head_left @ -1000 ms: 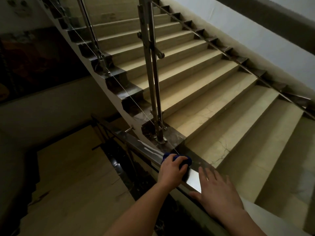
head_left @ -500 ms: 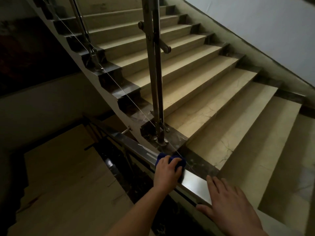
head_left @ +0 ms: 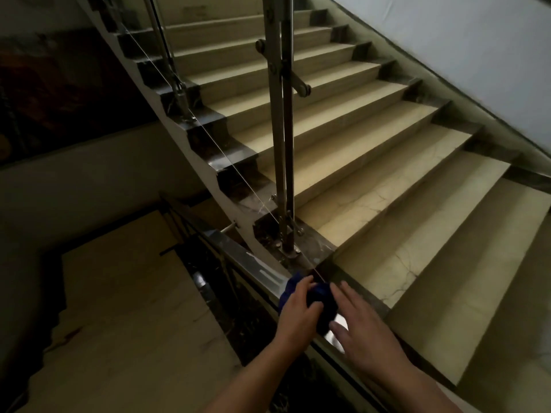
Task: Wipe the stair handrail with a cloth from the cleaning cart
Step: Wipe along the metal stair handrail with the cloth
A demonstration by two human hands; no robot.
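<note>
A shiny metal handrail runs from the lower right down to the left beside the stairwell. A dark blue cloth is bunched on top of it. My left hand is shut on the cloth's left side and presses it on the rail. My right hand lies flat with fingers spread just right of the cloth, its fingertips touching the cloth's edge. The rail under both hands is hidden.
A double steel baluster post stands bolted to the dark marble step corner just beyond the cloth. Beige marble stairs climb ahead and to the right. A lower flight drops away on the left beyond the rail.
My right hand has slid up the rail to the cloth, closing the gap to my left hand. The cloth now shows more, bunched between both hands.
</note>
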